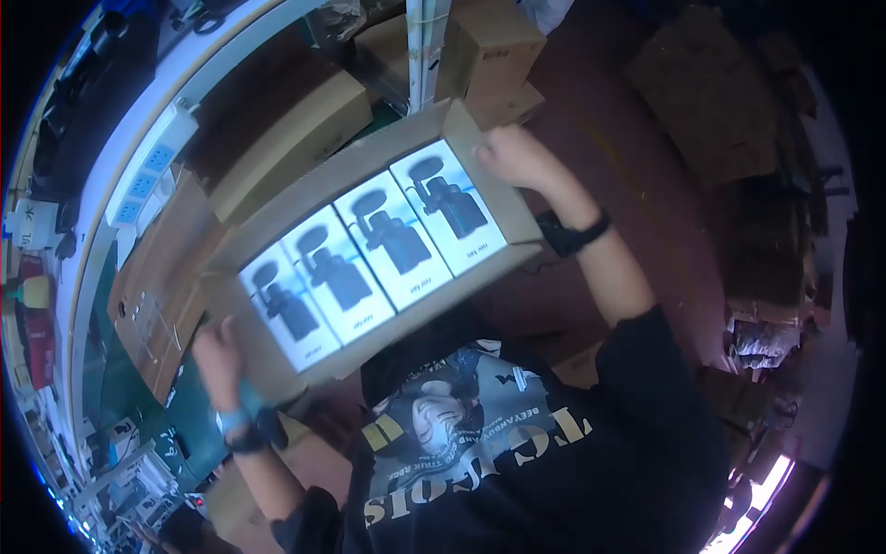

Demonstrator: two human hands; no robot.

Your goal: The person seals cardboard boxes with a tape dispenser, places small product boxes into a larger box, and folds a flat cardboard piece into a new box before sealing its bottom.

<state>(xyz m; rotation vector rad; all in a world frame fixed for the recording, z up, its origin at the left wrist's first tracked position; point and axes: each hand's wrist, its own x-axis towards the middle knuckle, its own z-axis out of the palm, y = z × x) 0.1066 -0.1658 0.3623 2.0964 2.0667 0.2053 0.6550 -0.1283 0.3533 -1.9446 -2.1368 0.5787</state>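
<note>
an open carton (510, 217) between two bare hands, viewed from above. four white boxes, each bearing a picture of a dark device, stand side by side within it: the leftmost box (291, 309), the second box (337, 277), the third box (392, 235) and the rightmost box (449, 203). the carton lies aslant in front of the torso, its right end set farther from the body than its left.

possible faults, by judgement: if the two ends are raised or moved unevenly, the carton may tip and the boxes slide toward its lower end. a grip on the thin rim alone could bend the wall under the load. the far wall lies close to a long brown carton (295, 143), so a swing that way might knock the two together. whether anything bears the carton from below cannot be told.

relation to the fingers: the right hand (510, 155) is clenched at the far part of the right end, its curled fingers hooked over the rim, just beside the rightmost box. the left hand (218, 351) is at the outer side of the left end, near the corner closer to the body; it is blurred, and whether its fingers grasp the wall or merely press it cannot be told.
</note>
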